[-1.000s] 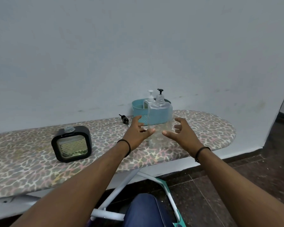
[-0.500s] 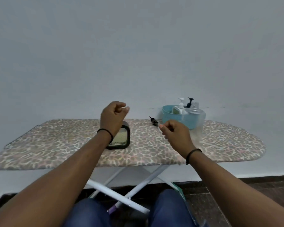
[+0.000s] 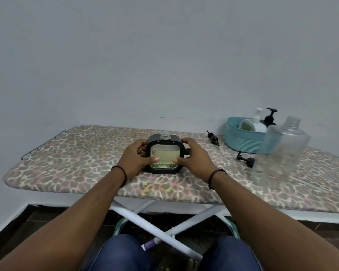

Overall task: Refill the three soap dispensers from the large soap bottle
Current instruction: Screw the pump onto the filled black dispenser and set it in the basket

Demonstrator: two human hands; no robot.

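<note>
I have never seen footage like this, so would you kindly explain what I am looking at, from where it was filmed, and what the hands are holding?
There is no machine here: a person wears a camera on the head, looking forward and down at their own arms. The left hand and right hand grip a square black soap dispenser from both sides; its neck is open, with no pump on it. It stands on an ironing board with a spotted cover. To the right stand a large clear bottle without a cap, a blue basket holding two pump dispensers, and two loose black pump parts on the cover.
</note>
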